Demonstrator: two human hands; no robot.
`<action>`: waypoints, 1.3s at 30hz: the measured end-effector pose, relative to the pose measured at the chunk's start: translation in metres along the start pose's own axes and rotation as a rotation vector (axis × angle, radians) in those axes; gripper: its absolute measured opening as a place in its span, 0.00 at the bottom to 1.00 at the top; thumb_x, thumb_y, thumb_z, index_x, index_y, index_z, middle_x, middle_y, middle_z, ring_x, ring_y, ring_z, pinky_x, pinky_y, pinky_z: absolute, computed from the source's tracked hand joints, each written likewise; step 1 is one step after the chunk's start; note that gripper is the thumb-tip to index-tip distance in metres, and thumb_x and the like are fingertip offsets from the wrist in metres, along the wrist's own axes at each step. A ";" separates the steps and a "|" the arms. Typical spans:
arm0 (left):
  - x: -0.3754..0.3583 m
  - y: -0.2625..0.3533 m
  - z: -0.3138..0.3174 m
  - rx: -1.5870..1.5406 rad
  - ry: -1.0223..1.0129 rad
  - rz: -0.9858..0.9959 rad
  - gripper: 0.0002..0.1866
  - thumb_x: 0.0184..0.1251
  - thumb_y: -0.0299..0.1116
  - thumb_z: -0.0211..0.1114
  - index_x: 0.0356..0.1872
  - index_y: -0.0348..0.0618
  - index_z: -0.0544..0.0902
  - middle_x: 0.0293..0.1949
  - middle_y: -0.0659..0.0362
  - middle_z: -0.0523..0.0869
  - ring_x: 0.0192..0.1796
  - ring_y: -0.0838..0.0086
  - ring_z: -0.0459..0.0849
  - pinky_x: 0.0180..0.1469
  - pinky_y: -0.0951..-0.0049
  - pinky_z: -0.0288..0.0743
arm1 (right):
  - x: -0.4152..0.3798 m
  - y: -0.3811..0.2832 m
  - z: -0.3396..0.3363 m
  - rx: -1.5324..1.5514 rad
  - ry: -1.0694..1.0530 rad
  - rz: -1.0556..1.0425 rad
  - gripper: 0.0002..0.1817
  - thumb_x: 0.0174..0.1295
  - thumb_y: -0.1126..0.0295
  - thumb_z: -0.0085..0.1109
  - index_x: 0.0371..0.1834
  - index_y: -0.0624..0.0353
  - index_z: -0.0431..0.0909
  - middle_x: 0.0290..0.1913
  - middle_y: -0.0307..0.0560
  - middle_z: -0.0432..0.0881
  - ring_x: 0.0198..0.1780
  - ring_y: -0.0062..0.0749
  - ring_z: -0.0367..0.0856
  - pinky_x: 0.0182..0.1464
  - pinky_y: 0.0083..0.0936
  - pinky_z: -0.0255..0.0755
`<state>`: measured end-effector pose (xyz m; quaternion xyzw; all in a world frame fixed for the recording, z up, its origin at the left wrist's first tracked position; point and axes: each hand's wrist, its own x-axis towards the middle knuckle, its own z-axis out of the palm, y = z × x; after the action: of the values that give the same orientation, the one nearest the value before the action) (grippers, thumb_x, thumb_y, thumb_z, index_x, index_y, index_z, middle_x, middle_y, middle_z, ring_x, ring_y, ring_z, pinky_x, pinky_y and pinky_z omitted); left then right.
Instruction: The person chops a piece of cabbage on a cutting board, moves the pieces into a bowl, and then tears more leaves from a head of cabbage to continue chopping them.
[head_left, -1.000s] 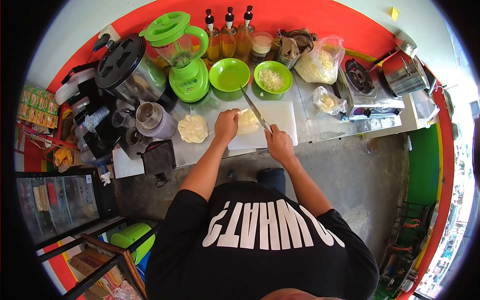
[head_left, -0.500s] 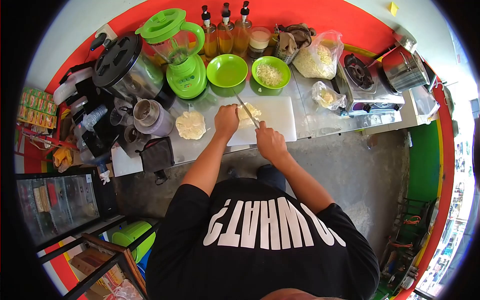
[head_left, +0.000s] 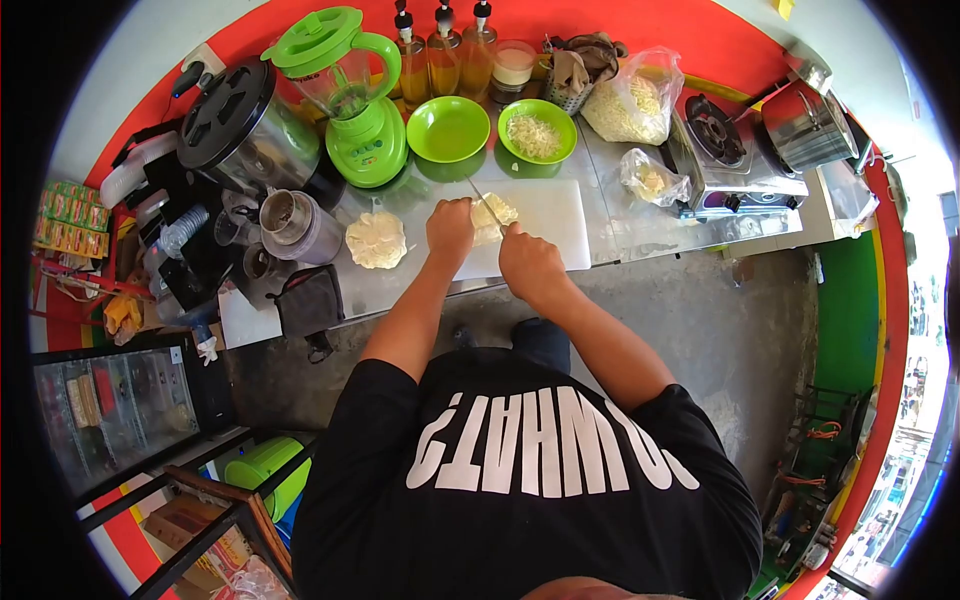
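A knife [head_left: 487,206] is gripped in my right hand [head_left: 531,264], its blade pointing forward and left across a piece of pale cabbage [head_left: 494,217]. This cabbage, partly cut, rests on a white cutting board [head_left: 552,222]. My left hand [head_left: 451,229] is closed with curled fingers against the left side of the cabbage; its fingertips are hidden. Left of the board, another pale cabbage piece [head_left: 376,240] lies on the metal counter. Beyond the board stand a green bowl of pale shreds [head_left: 535,137] and a plain green bowl [head_left: 448,130].
A green blender [head_left: 366,145] and several pump bottles [head_left: 444,60] line the back. Rightward are a bag of pale shreds [head_left: 628,108], a smaller bag [head_left: 655,180] and a gas stove [head_left: 735,165]. A black pouch [head_left: 308,300] lies by the counter's front edge.
My right hand has moved slightly forward and left with the knife, which still crosses the cabbage. My left hand stays beside the cabbage. The whole view has shifted a little.
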<state>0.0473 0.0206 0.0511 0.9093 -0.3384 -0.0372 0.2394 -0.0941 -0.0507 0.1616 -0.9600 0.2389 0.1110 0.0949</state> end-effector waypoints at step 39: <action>-0.035 -0.002 0.036 0.024 0.217 0.048 0.12 0.65 0.25 0.61 0.49 0.47 0.79 0.47 0.58 0.83 0.49 0.59 0.83 0.41 0.59 0.85 | 0.007 0.021 0.117 0.164 -0.095 0.126 0.11 0.74 0.72 0.44 0.54 0.68 0.63 0.37 0.71 0.87 0.41 0.65 0.89 0.46 0.52 0.84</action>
<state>0.0130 0.0292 0.0148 0.9025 -0.3326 0.0713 0.2643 -0.1176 -0.0449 0.0452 -0.9257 0.3025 0.1424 0.1771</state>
